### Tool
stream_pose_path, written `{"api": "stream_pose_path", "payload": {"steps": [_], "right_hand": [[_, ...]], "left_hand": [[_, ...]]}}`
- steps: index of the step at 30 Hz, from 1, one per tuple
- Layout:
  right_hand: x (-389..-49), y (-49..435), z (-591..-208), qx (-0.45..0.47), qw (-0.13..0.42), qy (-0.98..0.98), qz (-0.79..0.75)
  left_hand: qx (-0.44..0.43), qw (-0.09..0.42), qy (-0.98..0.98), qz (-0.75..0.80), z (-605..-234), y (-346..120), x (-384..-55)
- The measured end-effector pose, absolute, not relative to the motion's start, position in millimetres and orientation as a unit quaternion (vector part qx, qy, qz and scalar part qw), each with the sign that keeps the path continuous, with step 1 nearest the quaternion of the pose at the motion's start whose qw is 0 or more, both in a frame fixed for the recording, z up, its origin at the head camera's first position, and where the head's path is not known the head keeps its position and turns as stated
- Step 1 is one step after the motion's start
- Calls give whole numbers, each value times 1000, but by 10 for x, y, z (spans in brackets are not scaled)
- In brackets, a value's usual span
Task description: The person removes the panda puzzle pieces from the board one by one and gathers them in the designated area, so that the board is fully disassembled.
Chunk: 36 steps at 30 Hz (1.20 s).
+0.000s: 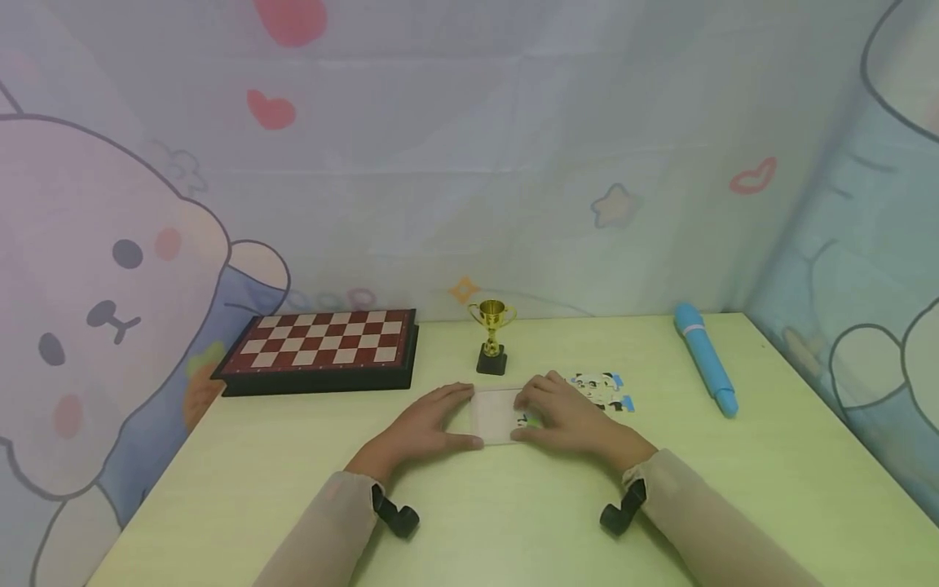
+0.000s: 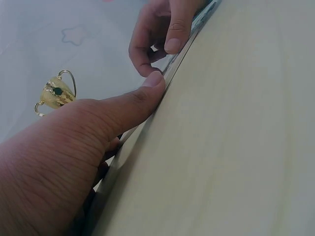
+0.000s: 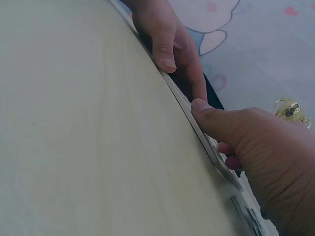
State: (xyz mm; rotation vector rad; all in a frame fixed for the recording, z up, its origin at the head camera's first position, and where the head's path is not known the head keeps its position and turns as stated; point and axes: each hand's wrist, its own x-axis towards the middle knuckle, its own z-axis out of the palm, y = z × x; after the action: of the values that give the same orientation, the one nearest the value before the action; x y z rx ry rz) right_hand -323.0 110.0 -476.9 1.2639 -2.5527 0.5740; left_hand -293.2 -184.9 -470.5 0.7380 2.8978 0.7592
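Observation:
A small pale puzzle tray [image 1: 493, 417] lies flat on the table between the two hands. My left hand [image 1: 425, 424] grips its left end, thumb at the near edge and fingers toward the far edge. At the right end, my right hand [image 1: 568, 414] holds the tray with bent fingers over it, its thumb on the near rim in the right wrist view. Partly hidden under those fingers is a green and dark printed puzzle piece [image 1: 524, 421] in the tray. Several panda puzzle pieces [image 1: 603, 391] lie just beyond the right hand.
A red and white chessboard box [image 1: 323, 349] stands at the back left. Behind the tray is a small gold trophy cup [image 1: 491, 334] on a black base. A blue pen-shaped stick [image 1: 706, 357] lies at the right. A printed cloth [image 1: 513, 163] hangs behind the table [image 1: 499, 514].

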Motion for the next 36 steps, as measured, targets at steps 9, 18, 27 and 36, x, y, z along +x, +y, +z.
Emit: {"api": "stream_pose_path", "payload": {"steps": [9,18,27,36], "right_hand": [[-3198,1109,-4749,429,107,-869,221],[-3166,1099,-4746,432,94,-865,238],[-3188,1097,-4726,437,103,-864,229],[-3159,1096,-4713,412,111,-882,200]], "left_hand": [[235,29,940,247,-4716,-1847,-2933],[238,30,940,245,-4718,-1848,-2934],[240,28,940,242,-4686,-1845,-2950],[240,31,940,239,-4707,-1847,-2950]]}}
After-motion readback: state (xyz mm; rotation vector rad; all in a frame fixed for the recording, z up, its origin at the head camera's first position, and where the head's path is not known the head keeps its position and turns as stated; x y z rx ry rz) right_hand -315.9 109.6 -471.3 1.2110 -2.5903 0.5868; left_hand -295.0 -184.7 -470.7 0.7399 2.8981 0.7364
